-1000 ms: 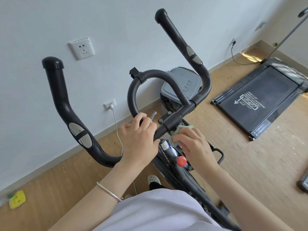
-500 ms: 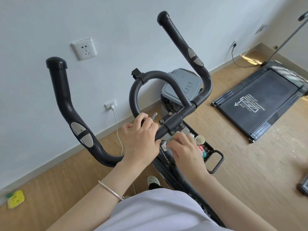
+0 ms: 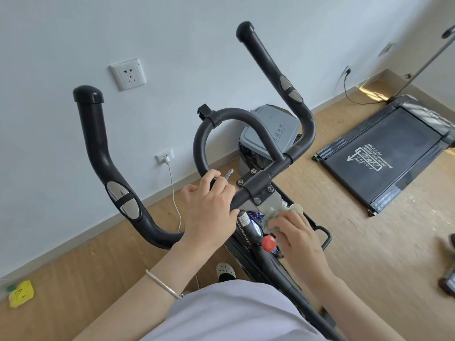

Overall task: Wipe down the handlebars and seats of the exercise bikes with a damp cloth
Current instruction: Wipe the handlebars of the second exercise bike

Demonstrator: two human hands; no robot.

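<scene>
The exercise bike's black handlebars point(image 3: 98, 148) rise in two horns, with a loop bar point(image 3: 236, 114) in the middle. My left hand point(image 3: 209, 207) grips the crossbar just left of the bolted centre clamp point(image 3: 258, 185). My right hand point(image 3: 295, 235) holds a crumpled pale green cloth point(image 3: 272, 214) bunched under its fingers, pressed below the clamp against the grey bracket and the bike's stem. The seat is out of view.
A red knob point(image 3: 268, 243) sits on the frame under my right hand. Behind the bike a grey bin point(image 3: 275, 129) stands by the wall. A folded treadmill point(image 3: 384, 153) lies on the wood floor at right. A white cable point(image 3: 174, 198) hangs from a wall socket.
My right hand with the cloth slid up toward the clamp, then back down and right along the stem. The left hand kept its grip on the crossbar.
</scene>
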